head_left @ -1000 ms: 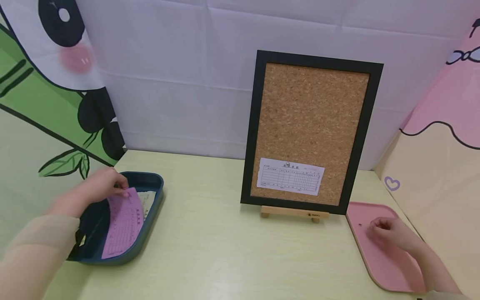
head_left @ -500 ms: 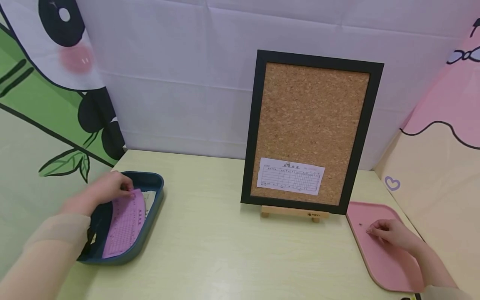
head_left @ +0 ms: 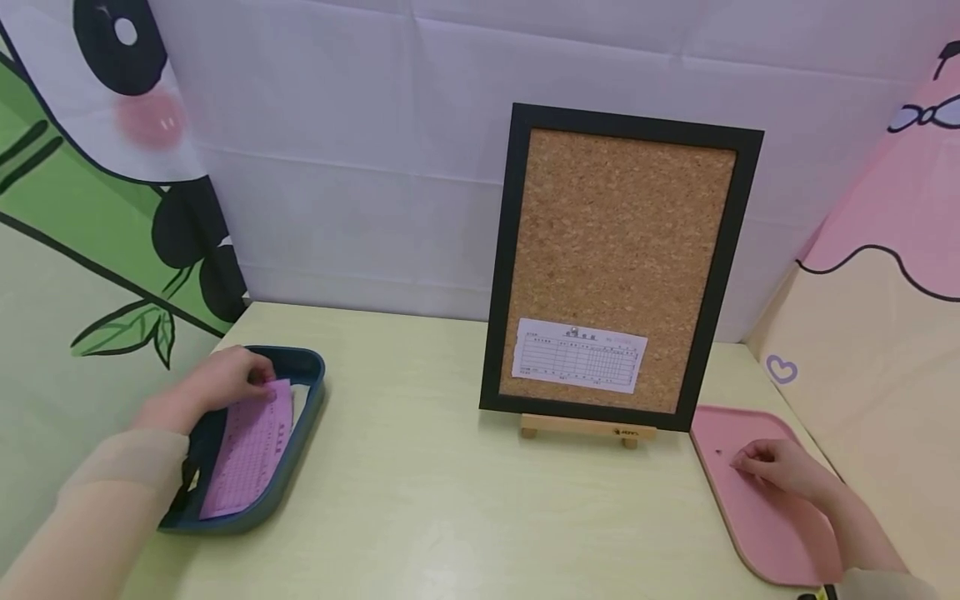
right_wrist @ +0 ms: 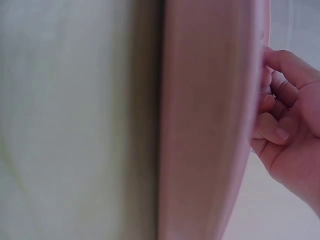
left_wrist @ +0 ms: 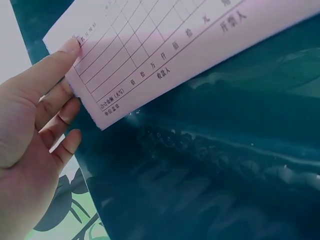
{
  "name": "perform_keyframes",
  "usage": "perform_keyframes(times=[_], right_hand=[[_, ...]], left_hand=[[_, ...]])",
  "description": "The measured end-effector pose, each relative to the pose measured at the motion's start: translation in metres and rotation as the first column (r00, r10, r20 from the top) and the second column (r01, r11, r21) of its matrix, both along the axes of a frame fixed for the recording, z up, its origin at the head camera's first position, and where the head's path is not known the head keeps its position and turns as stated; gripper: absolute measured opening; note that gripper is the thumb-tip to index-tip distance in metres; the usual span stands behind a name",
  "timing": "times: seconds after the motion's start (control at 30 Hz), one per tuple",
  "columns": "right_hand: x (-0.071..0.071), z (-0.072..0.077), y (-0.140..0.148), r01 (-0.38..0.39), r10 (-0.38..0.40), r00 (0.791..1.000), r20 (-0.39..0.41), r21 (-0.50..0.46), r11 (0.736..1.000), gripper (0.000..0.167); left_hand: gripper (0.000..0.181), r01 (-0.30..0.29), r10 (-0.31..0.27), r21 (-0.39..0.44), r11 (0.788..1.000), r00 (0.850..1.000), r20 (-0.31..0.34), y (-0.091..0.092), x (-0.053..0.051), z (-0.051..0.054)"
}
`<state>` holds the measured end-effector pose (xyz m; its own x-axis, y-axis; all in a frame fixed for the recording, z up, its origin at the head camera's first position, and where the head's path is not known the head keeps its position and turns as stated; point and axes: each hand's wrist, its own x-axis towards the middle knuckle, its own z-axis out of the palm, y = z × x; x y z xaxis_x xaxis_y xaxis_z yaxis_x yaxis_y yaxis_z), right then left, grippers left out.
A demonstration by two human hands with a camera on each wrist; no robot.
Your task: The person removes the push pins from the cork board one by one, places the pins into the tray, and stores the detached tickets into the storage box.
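Note:
My left hand point(head_left: 228, 379) pinches a pink receipt slip point(head_left: 247, 450) by its far corner. In the left wrist view, the thumb lies on the slip's printed face point(left_wrist: 150, 45) at one end. The slip stands partly inside a dark blue tray point(head_left: 311, 417). My right hand point(head_left: 787, 468), fingers curled, is low over a pink tray point(head_left: 795, 542) beside a tiny dark speck point(head_left: 717, 451). The right wrist view shows curled fingers point(right_wrist: 275, 132), but the tray's rim point(right_wrist: 210, 120) hides the fingertips, so whether they hold anything is unclear.
A black-framed corkboard point(head_left: 622, 250) stands on a small wooden easel point(head_left: 588, 427) between the trays. A white receipt slip point(head_left: 579, 357) is pinned low on it. Another pale paper point(head_left: 300, 400) lies in the blue tray. A white cloth point(head_left: 337, 208) hangs behind the table.
My left hand has shifted slightly to the right with the pink slip, whose top corner follows. The right hand has moved a little to the left over the pink tray.

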<state>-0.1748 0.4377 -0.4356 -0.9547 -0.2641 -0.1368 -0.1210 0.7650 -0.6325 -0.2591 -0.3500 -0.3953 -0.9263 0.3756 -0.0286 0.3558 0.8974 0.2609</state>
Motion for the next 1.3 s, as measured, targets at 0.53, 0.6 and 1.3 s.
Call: perform_keyframes(times=[0.53,0.6,1.3], right_hand=[[0.003,0.012,0.003,0.093,-0.089,0.995,-0.037,0.099,0.991,0.019],[0.004,0.017,0.003,0.099,-0.093,0.994,-0.054,0.121,0.988,0.020],[0.013,0.067,-0.013,0.167,-0.137,0.973,-0.183,0.164,0.972,0.029]], left_hand=[[0.019,-0.009,0.009,0.014,1.000,1.000,-0.018,0.004,0.004,0.009],[0.020,-0.002,0.003,0.019,1.000,0.999,-0.034,0.005,0.005,0.012],[0.042,-0.109,0.097,-0.039,0.993,0.969,-0.229,0.045,0.032,0.055]])
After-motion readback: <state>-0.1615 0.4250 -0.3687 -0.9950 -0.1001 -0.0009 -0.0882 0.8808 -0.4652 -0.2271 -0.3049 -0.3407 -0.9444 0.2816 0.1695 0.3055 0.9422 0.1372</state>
